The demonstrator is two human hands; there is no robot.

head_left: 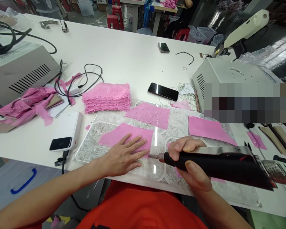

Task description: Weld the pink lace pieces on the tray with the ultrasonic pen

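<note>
My left hand (127, 154) lies flat with its fingers spread on a plain pink fabric piece (114, 135), pressing it against a marbled board (92, 149). In my right hand (189, 162) is a handheld tool (219, 165) with a black body and a thin metal tip. That tip points left and meets the fabric's edge beside my left fingertips; whether it touches cannot be told. Just behind lies a pink lace piece (154, 116). To the right rests another plain pink piece (209, 128). A stack of pink lace pieces (106, 101) stands at the board's back left.
Grey metal boxes stand left (26, 73) and right (228, 73). A black phone (163, 91) lies behind the board. At left are a white power bank (66, 130), bundled pink straps (28, 103) and a black cable (92, 66). A person (184, 19) sits in the background.
</note>
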